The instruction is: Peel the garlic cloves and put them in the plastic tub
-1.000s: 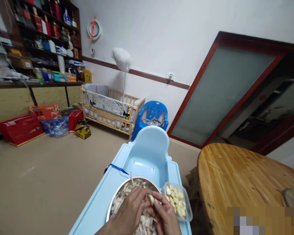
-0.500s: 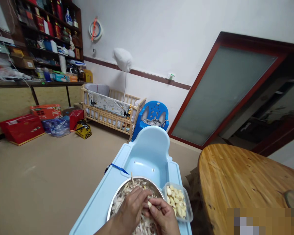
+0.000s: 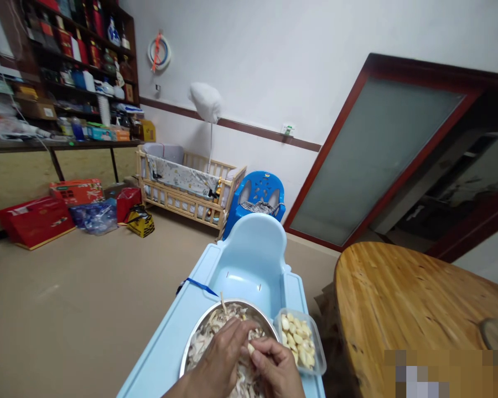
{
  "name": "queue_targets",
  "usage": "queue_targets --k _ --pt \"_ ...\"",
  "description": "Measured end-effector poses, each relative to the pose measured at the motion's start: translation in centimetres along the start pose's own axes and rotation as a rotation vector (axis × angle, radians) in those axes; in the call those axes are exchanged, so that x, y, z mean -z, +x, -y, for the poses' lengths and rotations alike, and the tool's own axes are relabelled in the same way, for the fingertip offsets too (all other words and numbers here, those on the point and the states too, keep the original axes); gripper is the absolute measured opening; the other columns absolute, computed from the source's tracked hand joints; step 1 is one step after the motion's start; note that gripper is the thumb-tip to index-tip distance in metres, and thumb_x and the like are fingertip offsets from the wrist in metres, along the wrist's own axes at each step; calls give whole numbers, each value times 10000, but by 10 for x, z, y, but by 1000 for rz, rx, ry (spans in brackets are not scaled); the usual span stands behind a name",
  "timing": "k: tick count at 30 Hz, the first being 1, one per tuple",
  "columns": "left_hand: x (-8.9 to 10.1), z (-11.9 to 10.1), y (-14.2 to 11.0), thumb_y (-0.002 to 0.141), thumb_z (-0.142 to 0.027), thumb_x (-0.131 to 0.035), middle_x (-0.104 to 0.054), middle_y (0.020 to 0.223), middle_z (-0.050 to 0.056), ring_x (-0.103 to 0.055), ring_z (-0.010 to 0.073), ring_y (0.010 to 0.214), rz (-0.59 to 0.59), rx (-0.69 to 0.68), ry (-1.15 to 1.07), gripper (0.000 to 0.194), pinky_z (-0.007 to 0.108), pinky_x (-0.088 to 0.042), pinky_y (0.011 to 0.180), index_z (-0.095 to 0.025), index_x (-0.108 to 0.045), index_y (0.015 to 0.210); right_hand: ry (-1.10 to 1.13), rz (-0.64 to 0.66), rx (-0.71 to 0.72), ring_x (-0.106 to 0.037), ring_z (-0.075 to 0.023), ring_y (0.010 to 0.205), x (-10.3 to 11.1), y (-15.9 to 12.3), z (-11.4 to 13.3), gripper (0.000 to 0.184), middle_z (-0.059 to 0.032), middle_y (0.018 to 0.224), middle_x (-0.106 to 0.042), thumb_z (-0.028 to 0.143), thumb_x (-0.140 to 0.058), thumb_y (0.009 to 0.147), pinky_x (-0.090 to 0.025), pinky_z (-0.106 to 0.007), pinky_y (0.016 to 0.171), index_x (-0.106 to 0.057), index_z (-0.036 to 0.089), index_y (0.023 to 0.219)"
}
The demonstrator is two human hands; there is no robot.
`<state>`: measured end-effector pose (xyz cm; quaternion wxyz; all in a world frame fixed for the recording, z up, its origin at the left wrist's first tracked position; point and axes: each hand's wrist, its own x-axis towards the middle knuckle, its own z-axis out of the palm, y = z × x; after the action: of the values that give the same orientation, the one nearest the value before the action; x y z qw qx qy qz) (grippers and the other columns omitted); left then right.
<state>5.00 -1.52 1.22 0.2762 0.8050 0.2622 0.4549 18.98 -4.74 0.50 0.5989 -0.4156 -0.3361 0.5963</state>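
Both my hands meet over a metal bowl [image 3: 191,342] full of garlic skins at the bottom of the view. My left hand [image 3: 222,356] and my right hand [image 3: 274,367] pinch one pale garlic clove [image 3: 251,348] between their fingertips. Right of the bowl stands a clear plastic tub [image 3: 317,345] holding several peeled garlic cloves [image 3: 296,338]. Bowl and tub rest on the light blue tray of a child's chair [image 3: 249,265].
A round wooden table [image 3: 402,304] is close on the right. Beyond the chair stand a blue plastic chair [image 3: 259,190] and a wooden cot [image 3: 186,185]. Red boxes [image 3: 35,218] and bags lie on the floor at the left under a cluttered shelf [image 3: 58,141].
My hands have drawn slightly down and toward me over the bowl, and the clove between the fingers shows less. The view has barely shifted.
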Motion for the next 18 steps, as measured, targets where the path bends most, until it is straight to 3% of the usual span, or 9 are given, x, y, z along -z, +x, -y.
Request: queue_targets --k 10,18 --pt "-5 1 -2 697 29 -376 -604 904 90 -573 233 825 32 -71 22 460 359 -490 720 -182 -485 1091 205 -70 -53 -559 -91 507 0 1 -2 165 0 528 -647 235 -801 594 -445 -196 551 -706 139 688" --pt "-3 -1 2 742 30 -367 -607 917 84 -596 207 844 -63 -49 32 433 314 -509 710 -194 -467 1099 215 -59 -59 -585 -92 512 1 1 -1 242 0 622 -681 175 -830 542 -448 -201 543 -687 158 736"
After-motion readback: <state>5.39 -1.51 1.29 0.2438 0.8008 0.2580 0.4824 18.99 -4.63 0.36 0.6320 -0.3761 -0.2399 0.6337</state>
